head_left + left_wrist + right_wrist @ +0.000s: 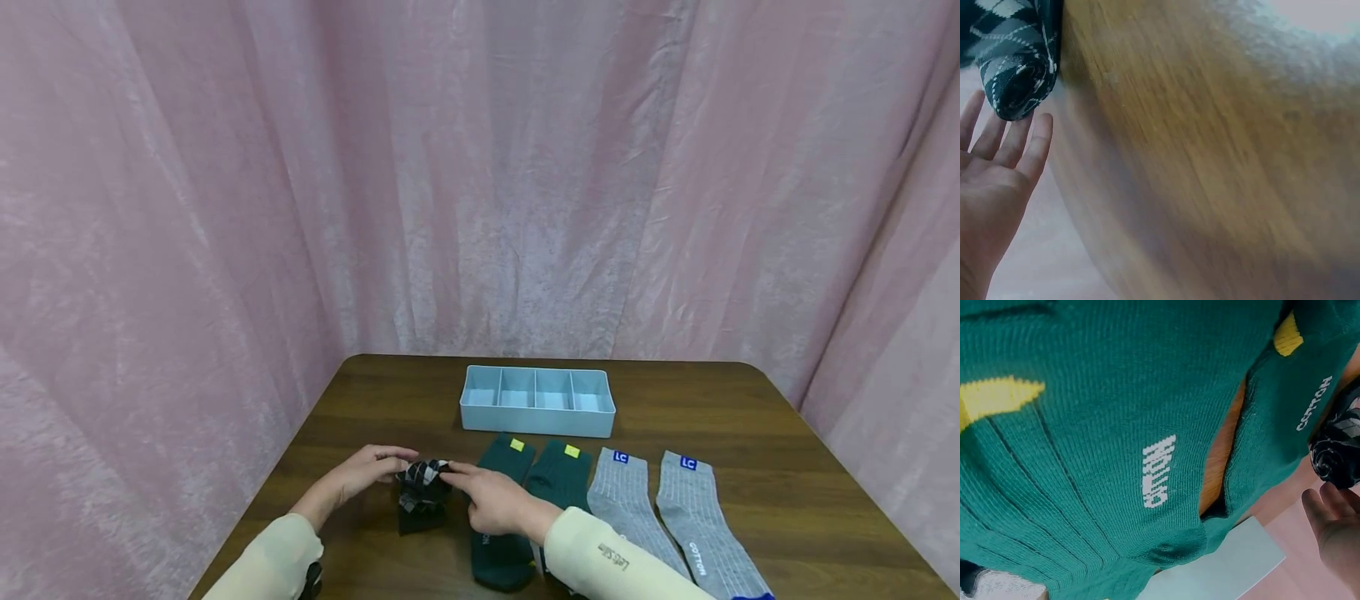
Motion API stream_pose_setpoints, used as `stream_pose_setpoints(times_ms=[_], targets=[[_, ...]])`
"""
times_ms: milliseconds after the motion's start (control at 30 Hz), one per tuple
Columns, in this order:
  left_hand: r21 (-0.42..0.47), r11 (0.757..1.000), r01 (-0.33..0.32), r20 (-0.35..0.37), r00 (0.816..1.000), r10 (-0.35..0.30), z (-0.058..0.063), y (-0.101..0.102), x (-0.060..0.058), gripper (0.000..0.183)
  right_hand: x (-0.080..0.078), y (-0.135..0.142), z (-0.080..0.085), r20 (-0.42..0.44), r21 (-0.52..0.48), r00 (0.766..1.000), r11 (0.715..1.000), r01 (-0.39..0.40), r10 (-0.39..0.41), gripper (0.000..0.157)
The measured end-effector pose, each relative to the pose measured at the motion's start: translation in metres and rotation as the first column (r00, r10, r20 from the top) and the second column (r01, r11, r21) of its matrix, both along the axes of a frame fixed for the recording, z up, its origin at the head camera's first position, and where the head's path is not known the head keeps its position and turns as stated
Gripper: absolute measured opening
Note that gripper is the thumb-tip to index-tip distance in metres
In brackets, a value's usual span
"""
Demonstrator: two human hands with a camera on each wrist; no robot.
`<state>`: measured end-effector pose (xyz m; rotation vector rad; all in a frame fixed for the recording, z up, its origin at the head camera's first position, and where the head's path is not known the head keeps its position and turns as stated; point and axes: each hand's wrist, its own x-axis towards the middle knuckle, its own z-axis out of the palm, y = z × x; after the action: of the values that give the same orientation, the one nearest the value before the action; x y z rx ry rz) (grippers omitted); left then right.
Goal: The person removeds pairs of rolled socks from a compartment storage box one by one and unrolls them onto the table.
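Observation:
A black-and-grey checked sock [424,477] lies on the table, partly rolled up, its flat dark end towards me. My left hand [363,473] touches the roll's left side with its fingertips. From the other side my right hand [501,502] reaches in, fingers against the roll's right end. In the left wrist view the spiral end of the rolled sock [1019,84] rests against the nearly straight fingers of the left hand [994,178]; the thumb is hidden. The right wrist view shows the right hand [1338,534] with fingertips at the roll's other end.
Two green socks [498,562] with yellow marks lie right of the roll, partly under my right forearm. Two grey ribbed socks [697,508] lie farther right. Behind them stands a light blue box [536,421] with several compartments. Pink curtains [480,183] hang behind the wooden table [810,508].

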<state>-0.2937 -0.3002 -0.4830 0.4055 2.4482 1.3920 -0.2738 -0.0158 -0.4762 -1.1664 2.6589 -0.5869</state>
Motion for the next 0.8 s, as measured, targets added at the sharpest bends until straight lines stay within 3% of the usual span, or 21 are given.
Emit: stream_pose_setpoints(times_ms=[233,400,533,800], targets=[[-0.075,0.997,-0.035,-0.078,0.996,0.030,-0.001,0.005,-0.004,0.040,0.003,0.001,-0.001,-0.023,-0.013,1.000,1.000,-0.005,0.004,0.062],[-0.105,0.993,-0.060,-0.129,0.991,0.046,-0.005,0.010,-0.007,0.037,0.007,0.002,-0.004,-0.159,-0.025,0.984,0.996,-0.091,0.086,0.048],[-0.139,0.987,-0.083,-0.155,0.986,0.061,-0.006,0.013,-0.011,0.035,0.011,-0.001,-0.009,-0.219,0.077,0.959,0.983,-0.165,0.178,0.052],[-0.182,0.977,-0.107,-0.163,0.984,0.077,-0.011,0.017,-0.016,0.036,0.022,-0.016,-0.024,-0.203,0.323,0.930,0.918,-0.232,0.306,0.075]])
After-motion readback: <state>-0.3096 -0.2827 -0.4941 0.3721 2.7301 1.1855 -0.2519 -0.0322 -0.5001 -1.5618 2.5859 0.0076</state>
